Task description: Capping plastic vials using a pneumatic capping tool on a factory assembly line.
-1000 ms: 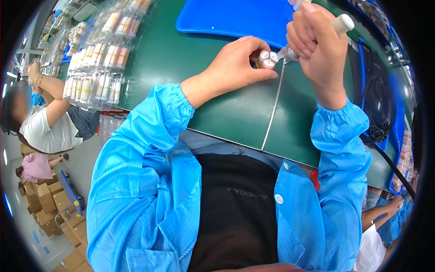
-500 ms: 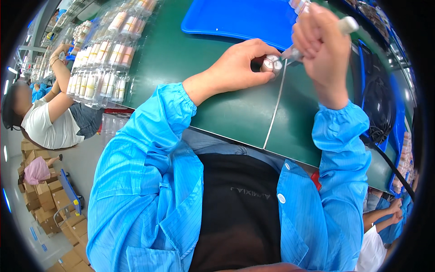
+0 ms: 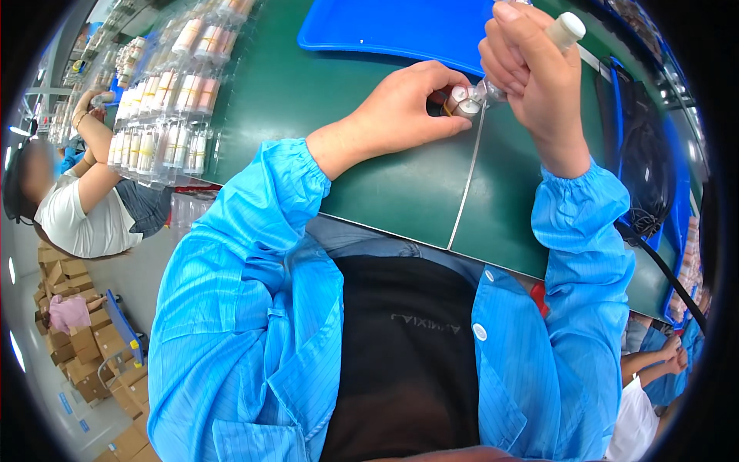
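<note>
We see the left hand (image 3: 404,108) closed around a small metal piece (image 3: 464,104), pinning it to the green table (image 3: 308,100) near its far edge, just below the blue tray (image 3: 385,31). The right hand (image 3: 535,77) is clenched on a clear bottle (image 3: 566,29), whose long axis slants down-left so its tip touches the piece. The piece lies between both hands, at the left fingertips (image 3: 450,77). 1 rack of tubes (image 3: 165,100) stands at the left edge.

We see a dark green bench (image 3: 323,100), a bright blue tray (image 3: 392,31), our sleeves (image 3: 254,254) sky blue with fine stripes, a black shirt (image 3: 408,354), and a silver-and-copper small part (image 3: 464,102).
</note>
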`<state>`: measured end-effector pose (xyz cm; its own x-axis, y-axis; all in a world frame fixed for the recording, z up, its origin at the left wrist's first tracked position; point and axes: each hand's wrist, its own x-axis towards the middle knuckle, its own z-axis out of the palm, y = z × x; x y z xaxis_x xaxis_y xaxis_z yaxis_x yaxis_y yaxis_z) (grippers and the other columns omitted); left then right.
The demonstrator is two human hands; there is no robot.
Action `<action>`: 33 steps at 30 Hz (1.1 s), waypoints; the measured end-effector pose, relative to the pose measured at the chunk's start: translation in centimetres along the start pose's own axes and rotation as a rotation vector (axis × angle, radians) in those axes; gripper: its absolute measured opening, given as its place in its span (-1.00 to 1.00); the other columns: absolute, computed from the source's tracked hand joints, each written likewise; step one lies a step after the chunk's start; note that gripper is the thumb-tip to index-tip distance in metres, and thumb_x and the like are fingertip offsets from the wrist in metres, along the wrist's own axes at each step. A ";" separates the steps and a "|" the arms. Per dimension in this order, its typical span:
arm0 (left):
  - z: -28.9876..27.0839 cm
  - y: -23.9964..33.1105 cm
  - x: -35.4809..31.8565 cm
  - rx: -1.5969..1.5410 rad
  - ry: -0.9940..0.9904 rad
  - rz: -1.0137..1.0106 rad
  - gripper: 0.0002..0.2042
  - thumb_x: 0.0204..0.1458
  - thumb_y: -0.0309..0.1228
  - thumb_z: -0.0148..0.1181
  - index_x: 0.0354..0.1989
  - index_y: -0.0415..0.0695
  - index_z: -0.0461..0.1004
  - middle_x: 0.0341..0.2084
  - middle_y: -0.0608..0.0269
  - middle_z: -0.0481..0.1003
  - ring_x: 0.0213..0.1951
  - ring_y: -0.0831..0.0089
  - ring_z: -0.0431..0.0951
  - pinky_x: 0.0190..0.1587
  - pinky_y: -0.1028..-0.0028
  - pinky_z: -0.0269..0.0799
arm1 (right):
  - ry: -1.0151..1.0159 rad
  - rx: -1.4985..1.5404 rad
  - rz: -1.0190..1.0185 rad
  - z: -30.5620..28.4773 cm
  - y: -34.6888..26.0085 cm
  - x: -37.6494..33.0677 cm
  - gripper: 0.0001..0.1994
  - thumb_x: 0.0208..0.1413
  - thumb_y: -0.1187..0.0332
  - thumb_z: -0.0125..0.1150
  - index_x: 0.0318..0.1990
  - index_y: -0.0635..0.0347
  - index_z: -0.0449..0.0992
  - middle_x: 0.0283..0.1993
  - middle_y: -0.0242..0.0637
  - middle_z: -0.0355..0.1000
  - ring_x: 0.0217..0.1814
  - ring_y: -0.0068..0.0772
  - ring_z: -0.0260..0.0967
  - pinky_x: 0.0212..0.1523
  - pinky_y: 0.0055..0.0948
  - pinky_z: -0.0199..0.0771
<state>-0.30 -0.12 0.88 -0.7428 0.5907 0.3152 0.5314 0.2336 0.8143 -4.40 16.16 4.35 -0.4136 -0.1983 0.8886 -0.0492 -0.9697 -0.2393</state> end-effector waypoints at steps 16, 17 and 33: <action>-1.9 -1.0 1.0 -0.818 -0.124 -0.319 -0.54 0.18 -0.34 0.12 0.21 -0.32 0.37 0.03 0.01 0.52 0.06 0.25 0.55 0.22 0.29 0.40 | 0.267 0.616 -0.033 5.6 -3.4 3.0 -0.60 0.33 0.22 0.03 -0.59 0.01 0.15 -0.75 -0.54 0.01 -0.79 -0.72 -0.15 -0.77 -0.66 -0.10; -1.8 -0.9 1.3 -0.882 -0.145 -0.313 -0.56 0.18 -0.37 0.13 0.19 -0.35 0.37 0.00 -0.02 0.53 0.05 0.23 0.56 0.20 0.27 0.43 | 0.253 0.594 -0.028 5.5 -3.5 3.0 -0.60 0.33 0.22 0.03 -0.59 0.01 0.16 -0.75 -0.54 0.00 -0.79 -0.72 -0.14 -0.77 -0.66 -0.10; -21.8 0.0 4.7 0.500 0.417 -0.249 -0.54 0.08 -0.22 0.26 0.05 -0.32 0.45 -0.19 0.04 0.59 -0.28 0.22 0.65 -0.20 0.30 0.57 | 0.609 -0.913 0.202 9.1 -5.5 2.7 -0.61 0.36 0.34 -0.02 -0.58 0.08 0.11 -0.68 -0.51 -0.03 -0.70 -0.71 -0.18 -0.67 -0.57 -0.18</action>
<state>-12.64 -14.16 12.97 -0.9079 0.1509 0.3910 0.3747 0.7105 0.5957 3.03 19.63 11.62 -0.8540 0.0055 0.5202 -0.4766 -0.4093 -0.7780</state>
